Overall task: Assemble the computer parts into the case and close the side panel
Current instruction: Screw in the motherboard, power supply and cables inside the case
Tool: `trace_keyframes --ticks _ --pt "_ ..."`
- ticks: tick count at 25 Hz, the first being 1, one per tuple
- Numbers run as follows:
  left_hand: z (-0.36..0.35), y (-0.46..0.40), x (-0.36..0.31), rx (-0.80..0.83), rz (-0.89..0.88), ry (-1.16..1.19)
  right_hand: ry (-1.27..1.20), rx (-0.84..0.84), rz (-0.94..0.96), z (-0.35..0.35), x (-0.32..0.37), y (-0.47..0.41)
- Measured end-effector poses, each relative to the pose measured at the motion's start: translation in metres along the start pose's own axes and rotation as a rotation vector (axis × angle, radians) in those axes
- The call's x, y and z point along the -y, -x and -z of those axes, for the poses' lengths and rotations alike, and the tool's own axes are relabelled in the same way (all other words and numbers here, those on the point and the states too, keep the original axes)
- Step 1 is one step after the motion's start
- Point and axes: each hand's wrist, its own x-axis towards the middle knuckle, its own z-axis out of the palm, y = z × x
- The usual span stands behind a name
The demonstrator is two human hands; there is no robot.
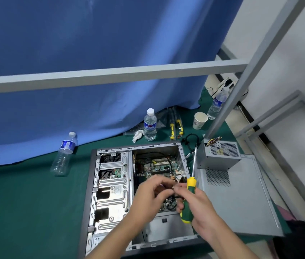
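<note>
The open computer case (110, 186) lies flat on the green cloth, its motherboard (157, 166) exposed at the far right of the interior. Above the case, my right hand (194, 204) grips a green and yellow screwdriver (189, 199), shaft pointing up and away. My left hand (151, 195) meets it at the fingertips and pinches something small that I cannot make out. The grey power supply (221, 155) stands outside the case, on the far end of the detached side panel (239, 199).
Three water bottles stand or lie on the cloth (26, 212): one (64, 154), one (150, 125), one (218, 103). A paper cup (200, 120), two more screwdrivers (176, 128) and a black cable (191, 140) lie behind the case. A grey metal frame bar (110, 75) crosses overhead.
</note>
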Motion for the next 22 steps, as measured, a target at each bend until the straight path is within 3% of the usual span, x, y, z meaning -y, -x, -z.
trace_keyframes --ticks 6,15,17,22 --pt "0.003 -0.005 -0.012 -0.026 -0.050 0.021 -0.006 0.085 -0.003 0.001 0.013 0.009" --pt "0.005 0.001 -0.016 -0.059 -0.064 0.175 0.174 0.146 0.100 0.005 0.021 0.021" --pt "0.007 0.002 -0.016 -0.082 -0.024 0.239 0.360 0.143 0.173 0.012 0.025 0.026" --pt "0.024 0.001 -0.014 -0.147 0.037 0.307 1.173 -0.032 0.490 0.036 0.030 0.035"
